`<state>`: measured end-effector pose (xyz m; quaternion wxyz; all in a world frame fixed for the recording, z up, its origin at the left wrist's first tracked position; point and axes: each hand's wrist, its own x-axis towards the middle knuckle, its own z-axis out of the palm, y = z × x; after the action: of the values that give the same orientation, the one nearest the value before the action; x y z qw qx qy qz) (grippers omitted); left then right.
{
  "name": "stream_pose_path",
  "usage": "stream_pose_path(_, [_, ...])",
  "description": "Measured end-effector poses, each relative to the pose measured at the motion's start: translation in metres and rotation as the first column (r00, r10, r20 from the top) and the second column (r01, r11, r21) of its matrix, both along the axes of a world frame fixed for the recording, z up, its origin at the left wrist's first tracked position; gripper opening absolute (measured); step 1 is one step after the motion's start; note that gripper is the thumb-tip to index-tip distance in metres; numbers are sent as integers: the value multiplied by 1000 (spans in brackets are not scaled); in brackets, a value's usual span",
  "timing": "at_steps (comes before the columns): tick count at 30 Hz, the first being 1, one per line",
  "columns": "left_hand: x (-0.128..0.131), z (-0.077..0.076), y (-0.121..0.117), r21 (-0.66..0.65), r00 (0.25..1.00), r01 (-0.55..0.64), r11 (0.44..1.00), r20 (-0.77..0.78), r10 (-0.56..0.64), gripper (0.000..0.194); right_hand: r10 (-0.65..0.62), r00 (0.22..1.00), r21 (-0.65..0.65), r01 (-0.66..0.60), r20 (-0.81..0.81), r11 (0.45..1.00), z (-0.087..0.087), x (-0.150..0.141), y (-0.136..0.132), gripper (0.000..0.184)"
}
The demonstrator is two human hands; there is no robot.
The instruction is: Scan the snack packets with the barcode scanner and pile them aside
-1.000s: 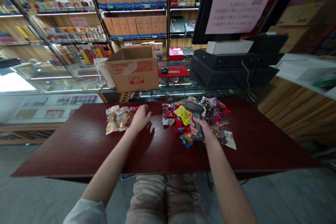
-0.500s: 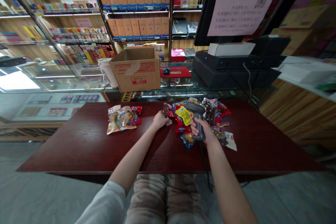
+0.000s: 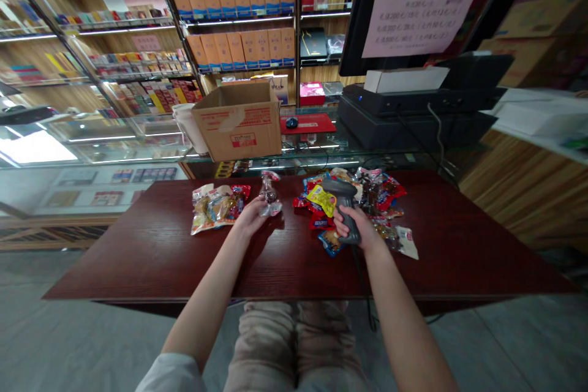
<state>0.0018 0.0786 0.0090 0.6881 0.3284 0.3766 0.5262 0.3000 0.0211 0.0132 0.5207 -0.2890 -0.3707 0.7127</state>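
both hands closed: left [image 3: 250, 218] pinches a likely snack packet [image 3: 269, 195], right [image 3: 354, 228] wraps a scanner [image 3: 343, 195]

White strip lights [image 3: 239, 20] under the glass shelves give the shop even, cool light, while a blown-out white glare [image 3: 32, 148] burns across the glass display counter [image 3: 114, 142] at far left. A soft shadow [image 3: 261, 239] falls from the left hand [image 3: 250, 218] onto the dark red wooden worktop [image 3: 138, 263]. Glossy foil snack packets [image 3: 353, 202] catch small highlights. Wide-angle distortion bows the slim metal shelf uprights [image 3: 177, 24] and stretches the bare left forearm [image 3: 206, 312] toward the frame edge, and the small print on the pale pink paper notice [image 3: 422, 6] stays too soft to read.
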Motion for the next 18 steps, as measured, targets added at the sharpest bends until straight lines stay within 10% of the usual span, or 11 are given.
stream_pose_path(8, [23, -8, -2, 257, 956, -290, 922, 27, 293, 62, 166, 981, -1, -167, 95, 986, 1, -13, -7, 29])
stream_pose_path(18, [36, -17, -11, 416, 987, -152, 896, 22, 157, 69, 259, 947, -59, -252, 188, 966, -8, -33, -8, 39])
